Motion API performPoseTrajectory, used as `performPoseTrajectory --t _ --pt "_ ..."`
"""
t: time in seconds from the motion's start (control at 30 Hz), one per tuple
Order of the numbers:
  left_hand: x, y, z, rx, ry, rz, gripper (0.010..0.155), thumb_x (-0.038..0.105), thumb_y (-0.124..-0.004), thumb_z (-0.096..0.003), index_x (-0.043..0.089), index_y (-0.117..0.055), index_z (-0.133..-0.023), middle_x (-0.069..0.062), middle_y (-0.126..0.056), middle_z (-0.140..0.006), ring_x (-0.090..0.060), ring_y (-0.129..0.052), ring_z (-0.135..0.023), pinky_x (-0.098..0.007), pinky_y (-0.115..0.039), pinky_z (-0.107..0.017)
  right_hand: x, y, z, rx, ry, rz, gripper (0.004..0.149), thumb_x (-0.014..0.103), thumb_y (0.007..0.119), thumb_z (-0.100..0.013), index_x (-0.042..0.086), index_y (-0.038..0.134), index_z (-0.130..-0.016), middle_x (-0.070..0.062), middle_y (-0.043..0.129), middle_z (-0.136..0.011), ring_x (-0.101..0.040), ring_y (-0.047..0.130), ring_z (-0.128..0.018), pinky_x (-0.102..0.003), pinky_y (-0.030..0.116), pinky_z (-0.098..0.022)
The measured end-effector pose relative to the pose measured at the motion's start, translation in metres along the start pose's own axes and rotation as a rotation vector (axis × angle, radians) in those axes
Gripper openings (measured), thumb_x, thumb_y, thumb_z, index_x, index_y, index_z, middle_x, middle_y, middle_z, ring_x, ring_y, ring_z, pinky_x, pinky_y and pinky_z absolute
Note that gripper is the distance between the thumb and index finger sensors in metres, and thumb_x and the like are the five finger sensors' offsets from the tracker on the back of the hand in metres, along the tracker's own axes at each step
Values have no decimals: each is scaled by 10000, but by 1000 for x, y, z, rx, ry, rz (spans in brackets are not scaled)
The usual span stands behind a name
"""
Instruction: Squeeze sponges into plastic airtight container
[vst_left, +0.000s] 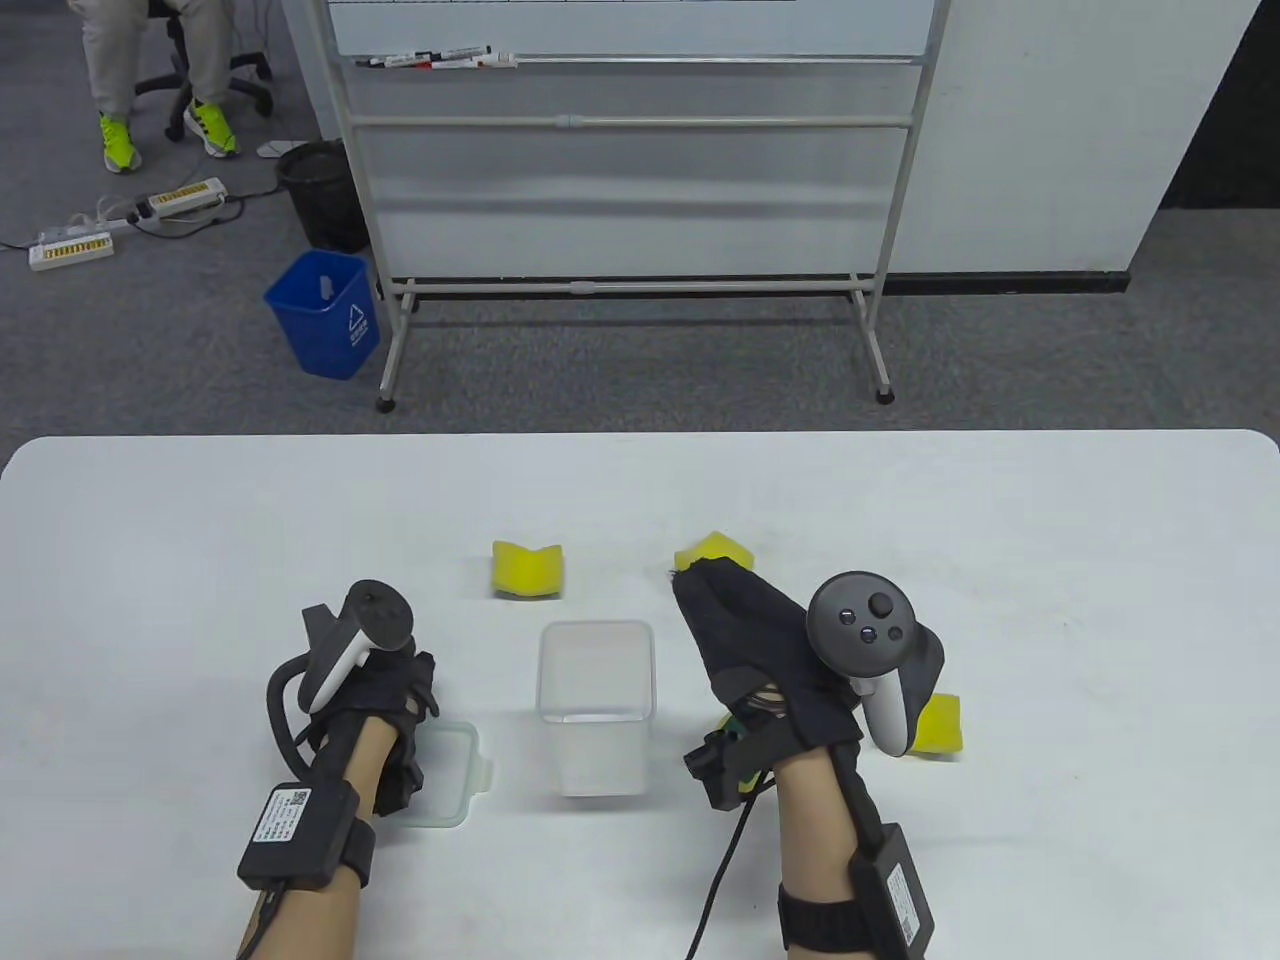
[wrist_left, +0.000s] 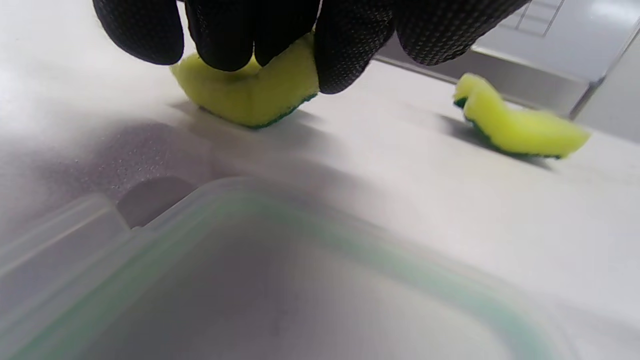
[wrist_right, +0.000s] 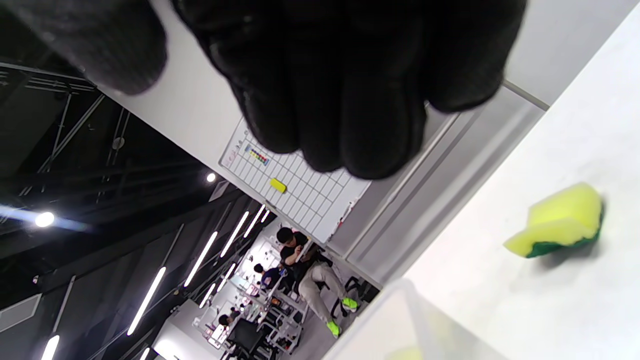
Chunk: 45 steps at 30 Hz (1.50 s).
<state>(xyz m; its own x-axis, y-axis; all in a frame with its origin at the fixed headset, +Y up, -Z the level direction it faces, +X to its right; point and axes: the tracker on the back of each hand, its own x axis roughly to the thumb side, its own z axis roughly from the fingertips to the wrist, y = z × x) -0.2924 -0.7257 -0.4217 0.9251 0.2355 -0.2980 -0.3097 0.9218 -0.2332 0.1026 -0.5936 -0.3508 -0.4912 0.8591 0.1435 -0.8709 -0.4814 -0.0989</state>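
L hand (vst_left: 375, 690): rests on lid (vst_left: 450, 775), fingers curled, gripping nothing; wrist view seems to put fingertips (wrist_left: 345, 55) on a sponge, but that's just line of sight
R hand (vst_left: 760, 660): stretched flat, fingers together, tips at far-R sponge (vst_left: 715, 550); can't tell if touching
box (vst_left: 597, 705): clear, open, upright, betw. both hands; landmark for rest
lid: flat on table, just L of box, green seal
sponge 1 (vst_left: 528, 570): beyond box, slightly L, bent
sponge 2: far-R sponge, beyond box to R
sponge 3 (vst_left: 942, 725): well R of box, partly behind R tracker (vst_left: 865, 650)
table (vst_left: 1050, 600): white, carries all
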Motion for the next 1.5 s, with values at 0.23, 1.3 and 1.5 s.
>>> performPoseTrajectory --t 0.23,1.3,1.5 --pt "11 43 40 119 -227 451 628 454 -660 -513 116 -630 -1042 -176 -531 -1169 -452 -587 -1043 -626 -617 -717 8 5 3 -40 -47 10 689 633 726 -471 134 835 -935 -134 918 -875 -325 985 -682 -545 727 -613" --pt "103 73 152 218 -939 847 628 579 -654 -525 254 -639 -1062 -153 -692 -1109 -395 -785 -943 -582 -728 -669 14 38 8 -47 -65 -354 586 419 914 -417 105 835 -905 -110 983 -790 -263 1049 -591 -541 739 -616" --pt "100 73 143 287 -943 707 696 566 -758 -492 326 -528 -1103 -81 -573 -1188 -416 -680 -1015 -612 -674 -699 32 42 10 176 -158 -82 592 342 838 -487 325 691 -1060 -99 842 -922 -299 929 -727 -580 656 -672"
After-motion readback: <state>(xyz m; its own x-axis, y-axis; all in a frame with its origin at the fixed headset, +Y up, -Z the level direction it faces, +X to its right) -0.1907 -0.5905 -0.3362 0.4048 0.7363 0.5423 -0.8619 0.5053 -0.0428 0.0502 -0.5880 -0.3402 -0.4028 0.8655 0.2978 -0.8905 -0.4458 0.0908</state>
